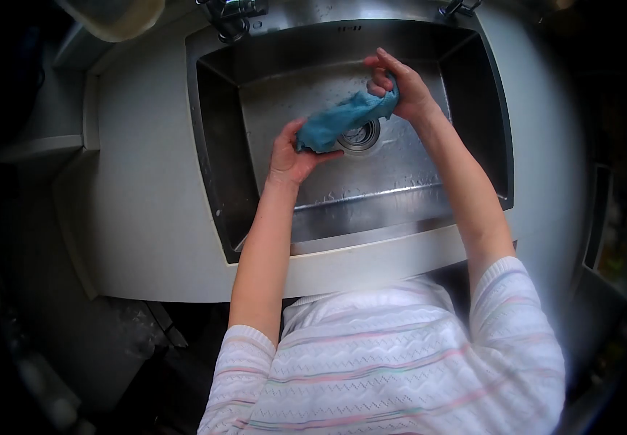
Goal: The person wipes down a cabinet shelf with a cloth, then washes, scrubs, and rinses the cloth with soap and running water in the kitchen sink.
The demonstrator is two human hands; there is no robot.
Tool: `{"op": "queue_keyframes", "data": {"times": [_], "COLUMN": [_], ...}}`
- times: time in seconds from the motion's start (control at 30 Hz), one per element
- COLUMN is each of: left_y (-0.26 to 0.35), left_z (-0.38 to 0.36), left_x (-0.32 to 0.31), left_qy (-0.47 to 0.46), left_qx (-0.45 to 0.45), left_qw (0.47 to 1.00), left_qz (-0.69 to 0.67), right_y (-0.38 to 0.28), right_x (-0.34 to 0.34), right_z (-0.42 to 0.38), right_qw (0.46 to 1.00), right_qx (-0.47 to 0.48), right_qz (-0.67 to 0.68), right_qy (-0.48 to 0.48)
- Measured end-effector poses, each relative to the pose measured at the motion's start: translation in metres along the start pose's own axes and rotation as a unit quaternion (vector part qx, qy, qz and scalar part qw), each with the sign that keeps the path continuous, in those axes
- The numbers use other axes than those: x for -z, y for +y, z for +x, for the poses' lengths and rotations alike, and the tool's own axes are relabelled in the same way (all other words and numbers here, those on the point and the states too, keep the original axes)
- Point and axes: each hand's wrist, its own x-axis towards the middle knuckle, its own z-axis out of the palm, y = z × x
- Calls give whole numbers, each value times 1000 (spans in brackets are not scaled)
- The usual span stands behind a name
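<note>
A blue cloth is stretched between my two hands over the sink. My left hand grips its lower left end, with the thumb reaching along under the cloth. At the upper right end, my right hand has its fingers curled around the cloth, the index finger partly raised. The cloth looks bunched and damp. It partly covers the round drain beneath it.
A dark metal tap stands behind the sink's back left edge, and another metal fitting at the back right. Pale countertop surrounds the basin. A whitish translucent container is at the upper left. Water drops dot the basin.
</note>
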Motion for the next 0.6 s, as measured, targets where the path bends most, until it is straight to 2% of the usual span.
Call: {"op": "queue_keyframes", "data": {"times": [0.03,0.13,0.17,0.27,0.37,0.43,0.47,0.53,0.57,0.6], "left_y": [-5,-25,-28,-28,-29,-29,-30,-16,-8,-1], "left_z": [5,17,18,13,7,9,12,17,20,21], "left_x": [-4,-14,-18,-29,-43,-41,-38,-21,-11,0], "left_qy": [-19,4,-14,-81,-81,-58,-47,56,109,131], "left_qx": [14,45,52,123,118,54,22,-48,-83,-110], "left_qw": [1000,998,996,988,990,997,998,993,984,982], "left_qz": [-15,44,65,43,7,-24,-39,-90,-114,-74], "right_y": [6,15,15,18,21,26,25,21,18,20], "right_x": [-4,-20,-25,-39,-45,-46,-45,-39,-31,-14], "right_z": [0,0,1,1,1,3,3,1,-1,-5], "right_qw": [1000,995,993,986,979,971,981,994,998,990], "right_qx": [-4,-20,-26,-36,-44,-52,-34,3,49,35], "right_qz": [22,81,96,138,169,197,167,103,-7,-103], "right_qy": [-16,-51,-61,-87,-109,-122,-90,-23,32,90]}}
